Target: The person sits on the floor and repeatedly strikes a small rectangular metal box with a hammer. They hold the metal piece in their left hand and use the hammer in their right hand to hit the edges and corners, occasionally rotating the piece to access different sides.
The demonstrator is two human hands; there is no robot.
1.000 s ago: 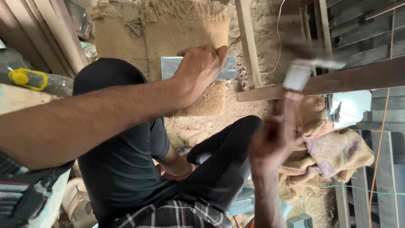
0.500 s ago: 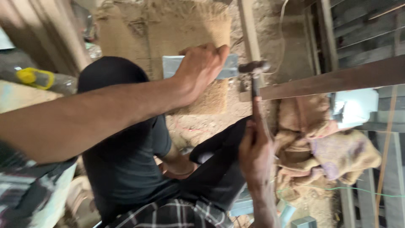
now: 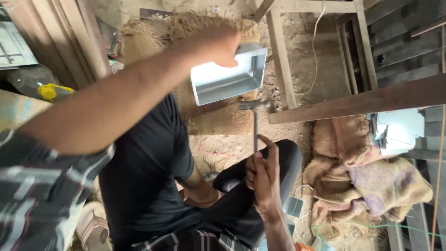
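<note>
Tray (image 3: 227, 76) tilting above mat (image 3: 209, 122), rim near beam (image 3: 362, 100).
Left hand (image 3: 216, 44) gripping tray edge; right hand (image 3: 265, 179) clenching hammer (image 3: 255, 122) upright.

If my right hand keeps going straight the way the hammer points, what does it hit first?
Most likely the metal tray. The right hand aims the hammer upward in frame, its head just under the tray's lower edge, which the left hand holds. Depth between them is unclear.

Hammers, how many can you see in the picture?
1. The hammer is in the right hand, its head just under the shiny metal tray that the left hand holds up. Others may be hidden.
</note>
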